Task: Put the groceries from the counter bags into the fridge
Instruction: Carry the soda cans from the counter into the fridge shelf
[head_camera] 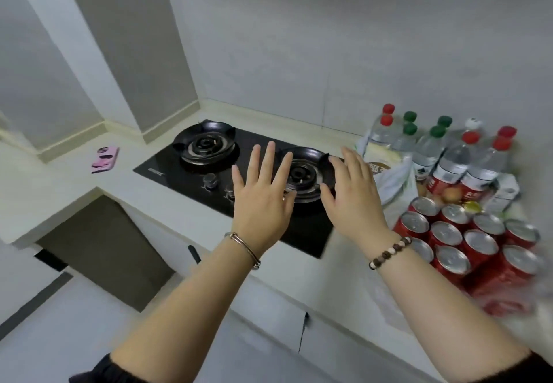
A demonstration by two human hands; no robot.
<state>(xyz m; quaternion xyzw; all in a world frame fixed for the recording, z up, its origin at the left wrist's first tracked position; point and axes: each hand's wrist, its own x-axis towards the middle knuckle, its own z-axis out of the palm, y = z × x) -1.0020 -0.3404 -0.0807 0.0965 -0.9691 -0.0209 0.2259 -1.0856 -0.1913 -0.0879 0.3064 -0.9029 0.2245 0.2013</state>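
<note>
There is one view, worn on the person's head, looking forward and steeply down across the bench (pixel 54 191) into the corner where the walls meet. It's a wide lens: the walls lean outward and the red cans (pixel 466 242) smear at the right edge. Both forearms reach up from the bottom edge, and the left hand (pixel 263 200) and right hand (pixel 353 200) sit near mid-frame, close to the camera, over the black hob (pixel 167 170). Bottles (pixel 449 155) crowd the right margin, and floor (pixel 59 337) shows lower left.
</note>
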